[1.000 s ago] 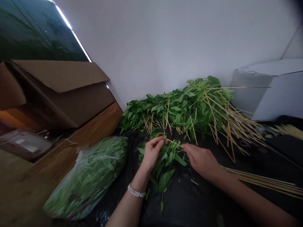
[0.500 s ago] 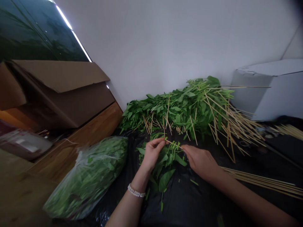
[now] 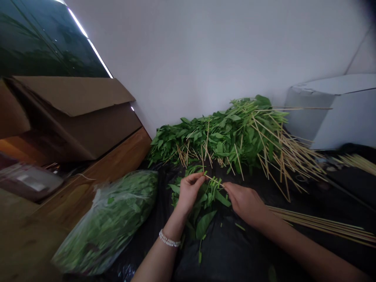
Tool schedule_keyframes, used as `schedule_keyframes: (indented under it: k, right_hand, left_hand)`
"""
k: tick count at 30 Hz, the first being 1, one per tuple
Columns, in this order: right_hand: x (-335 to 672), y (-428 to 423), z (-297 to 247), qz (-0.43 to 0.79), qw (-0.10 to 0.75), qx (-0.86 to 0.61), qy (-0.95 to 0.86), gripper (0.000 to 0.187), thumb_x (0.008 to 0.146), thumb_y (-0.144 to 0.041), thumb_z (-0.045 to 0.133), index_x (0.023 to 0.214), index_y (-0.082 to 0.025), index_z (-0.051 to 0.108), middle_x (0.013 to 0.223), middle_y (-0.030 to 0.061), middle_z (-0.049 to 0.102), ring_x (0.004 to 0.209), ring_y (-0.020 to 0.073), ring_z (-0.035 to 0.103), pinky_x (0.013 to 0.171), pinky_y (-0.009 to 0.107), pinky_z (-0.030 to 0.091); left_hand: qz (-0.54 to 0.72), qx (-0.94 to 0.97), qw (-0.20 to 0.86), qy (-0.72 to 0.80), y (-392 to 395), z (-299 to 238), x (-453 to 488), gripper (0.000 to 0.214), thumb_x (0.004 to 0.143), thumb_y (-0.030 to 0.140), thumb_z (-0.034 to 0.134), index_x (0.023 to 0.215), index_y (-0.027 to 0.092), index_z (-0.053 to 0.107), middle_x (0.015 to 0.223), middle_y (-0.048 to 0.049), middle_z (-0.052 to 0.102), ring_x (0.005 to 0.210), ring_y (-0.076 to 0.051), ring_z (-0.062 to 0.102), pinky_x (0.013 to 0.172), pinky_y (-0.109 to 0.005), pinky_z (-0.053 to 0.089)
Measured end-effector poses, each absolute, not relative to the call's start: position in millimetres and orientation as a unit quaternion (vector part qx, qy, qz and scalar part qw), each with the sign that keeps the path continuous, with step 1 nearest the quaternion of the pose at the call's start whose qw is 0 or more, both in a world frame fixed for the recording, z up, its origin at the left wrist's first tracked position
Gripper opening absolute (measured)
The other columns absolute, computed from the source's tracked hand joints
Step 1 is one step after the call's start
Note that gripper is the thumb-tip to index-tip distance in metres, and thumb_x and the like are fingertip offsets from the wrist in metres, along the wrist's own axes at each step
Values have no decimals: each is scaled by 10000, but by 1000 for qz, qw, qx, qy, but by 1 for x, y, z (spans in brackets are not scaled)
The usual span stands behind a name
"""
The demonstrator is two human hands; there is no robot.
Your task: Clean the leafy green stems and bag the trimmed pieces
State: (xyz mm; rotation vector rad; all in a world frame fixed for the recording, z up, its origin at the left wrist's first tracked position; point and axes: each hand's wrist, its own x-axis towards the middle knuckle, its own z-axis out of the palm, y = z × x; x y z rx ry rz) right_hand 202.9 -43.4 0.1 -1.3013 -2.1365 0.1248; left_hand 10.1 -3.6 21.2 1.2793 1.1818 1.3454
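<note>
A thin bamboo skewer (image 3: 212,179) spans the gap between my two hands, with several cut green stems threaded side by side on it. My right hand (image 3: 246,201) is closed in a pinch on the skewer's right end. At the other end, my left hand (image 3: 189,191) pinches a leafy green stem (image 3: 205,172) against the skewer; its fingertips partly hide the contact. Leaves from the threaded stems (image 3: 206,223) hang down onto the black plastic sheet (image 3: 229,258). A white beaded bracelet (image 3: 169,239) circles my left wrist.
Behind my hands lies a long heap of skewered greens (image 3: 217,135), sticks jutting right. Loose skewers (image 3: 320,223) rest at right. A clear bag of leaves (image 3: 111,223) sits left, near an open cardboard box (image 3: 88,129). A white box (image 3: 343,113) stands back right.
My right hand has shifted slightly left along the skewer, closer to my left hand. The left hand keeps its pinch, and the view has turned very slightly.
</note>
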Motion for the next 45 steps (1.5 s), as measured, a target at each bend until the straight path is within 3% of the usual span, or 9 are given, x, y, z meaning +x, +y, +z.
schedule_keyframes:
  k: [3,8,24,29,33,38,42,45]
  right_hand:
    - [203,-44,1,50,318,-494,-808,266,951,-197,339,970,-226,603,771,30,686,695,161,656,589,236,405]
    - [202,-45,1,45,338,-481,-808,274,943,-197,343,983,-233,612,744,22,681,667,158,650,583,238,415]
    - [201,-43,-5,56,336,-475,-812,290,938,-171,321,976,-216,605,779,38,691,705,166,659,601,247,423]
    - [204,-41,-3,75,317,-486,-811,273,941,-173,319,973,-206,588,794,32,679,709,170,653,629,257,422]
    - [219,-34,8,69,406,-511,-754,260,950,-227,331,1016,-199,582,765,23,667,662,167,635,656,272,429]
    - [239,-27,25,87,535,-566,-621,264,958,-326,364,1018,-199,588,664,-4,634,563,150,586,594,259,415]
    - [240,-28,28,119,549,-566,-603,281,956,-359,368,1011,-202,594,652,-7,631,519,140,556,546,250,396]
    - [236,-29,27,117,540,-556,-621,274,949,-353,382,995,-195,601,637,-12,628,491,129,539,538,246,393]
  left_hand:
    - [552,496,482,466,-3,22,8,360,640,359,811,924,147,747,829,-78,761,774,-192,696,782,-311,522]
    - [542,488,507,460,0,20,4,290,617,365,828,795,148,756,788,-61,752,729,-171,682,770,-299,520]
    - [513,533,488,464,-2,16,10,242,639,346,813,770,151,754,781,-45,743,727,-156,657,779,-279,507]
    - [490,602,434,458,1,16,7,267,697,383,761,815,144,758,846,-67,752,805,-200,671,804,-302,504]
    - [526,607,361,474,12,12,-6,354,866,419,565,1016,142,725,954,-91,746,926,-226,669,883,-345,487]
    - [437,727,187,495,21,0,-14,289,885,196,508,1108,179,690,1088,-92,712,1021,-229,625,926,-367,451]
    - [290,819,56,492,20,-8,-13,451,841,24,447,1191,218,656,1198,-80,670,1050,-248,571,908,-399,422]
    - [247,817,21,520,20,-11,-15,413,826,15,476,1114,209,699,1076,-95,708,974,-260,562,830,-383,431]
